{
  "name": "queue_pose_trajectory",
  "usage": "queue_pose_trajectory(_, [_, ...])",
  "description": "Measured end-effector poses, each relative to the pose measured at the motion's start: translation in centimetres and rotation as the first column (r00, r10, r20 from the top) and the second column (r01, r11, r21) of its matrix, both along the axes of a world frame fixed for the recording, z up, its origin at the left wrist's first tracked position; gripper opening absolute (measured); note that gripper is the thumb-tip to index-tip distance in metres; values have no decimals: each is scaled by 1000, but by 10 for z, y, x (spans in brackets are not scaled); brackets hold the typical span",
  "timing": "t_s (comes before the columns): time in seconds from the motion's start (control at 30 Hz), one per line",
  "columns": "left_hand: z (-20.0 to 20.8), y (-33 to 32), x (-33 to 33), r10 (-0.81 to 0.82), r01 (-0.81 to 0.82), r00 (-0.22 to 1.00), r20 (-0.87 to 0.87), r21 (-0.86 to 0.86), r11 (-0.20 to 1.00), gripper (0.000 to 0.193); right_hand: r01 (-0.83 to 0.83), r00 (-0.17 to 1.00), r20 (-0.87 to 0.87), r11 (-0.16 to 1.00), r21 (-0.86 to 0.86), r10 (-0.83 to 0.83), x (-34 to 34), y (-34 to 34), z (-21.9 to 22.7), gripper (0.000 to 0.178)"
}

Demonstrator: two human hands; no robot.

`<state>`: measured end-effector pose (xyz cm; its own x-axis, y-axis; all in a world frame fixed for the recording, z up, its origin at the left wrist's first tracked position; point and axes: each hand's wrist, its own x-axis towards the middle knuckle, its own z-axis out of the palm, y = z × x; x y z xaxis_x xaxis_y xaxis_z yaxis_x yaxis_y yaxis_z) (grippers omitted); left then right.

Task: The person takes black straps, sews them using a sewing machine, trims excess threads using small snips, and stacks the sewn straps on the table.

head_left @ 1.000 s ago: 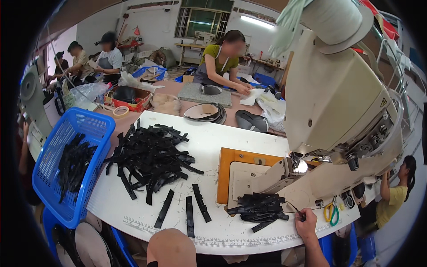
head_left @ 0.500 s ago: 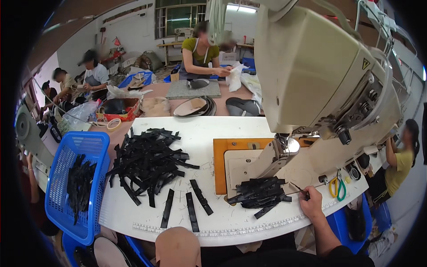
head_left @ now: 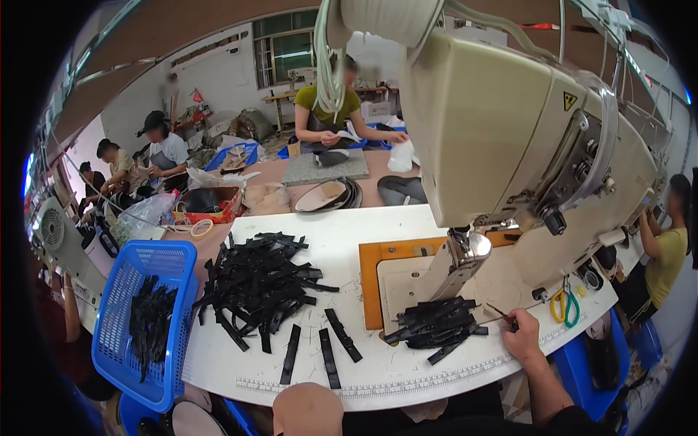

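Observation:
My right hand (head_left: 522,337) rests at the table's front right, its fingers closed round a slim dark pointed tool (head_left: 498,310) whose kind I cannot make out. The tip points left toward a stack of black strips (head_left: 436,325) beside the sewing machine (head_left: 502,123), apart from it. Three single black strips (head_left: 329,358) lie spaced out on the white table (head_left: 429,374). Behind them spreads a large loose heap of black strips (head_left: 251,287). Out of sight is my left hand; only a bare rounded body part shows at the lower edge.
A blue basket (head_left: 190,305) with more black strips stands at the table's left edge. Yellow-and-green-handled scissors (head_left: 571,307) lie right of my hand. A printed ruler strip runs along the front edge. Across the table a person (head_left: 327,109) handles shoe parts; others work left and right.
The view has shifted, so the table appears lower and further right. My right hand keeps its hold on the dark tool. Across the table, the person's hands have moved apart.

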<state>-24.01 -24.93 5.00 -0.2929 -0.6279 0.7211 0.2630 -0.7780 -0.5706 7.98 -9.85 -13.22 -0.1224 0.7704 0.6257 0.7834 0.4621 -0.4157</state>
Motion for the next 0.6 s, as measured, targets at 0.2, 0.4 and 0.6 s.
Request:
queue_pose_trajectory(0.2, [-18, -2, -10, 19, -19, 1000, -23, -29, 999, 13, -24, 997, 67, 999, -32, 26, 4, -15, -17, 18])
queue_pose_trajectory(0.4, [-81, 19, -7, -32, 40, 999, 43, -196, 980, 13, -26, 1000, 11, 999, -29, 27, -6, 28, -55, 20])
queue_pose_trajectory(0.6, [-78, 30, -26, -10, 19, 998, 57, -165, 986, 12, -31, 999, 16, 997, -76, 33, -17, 29, -55, 18])
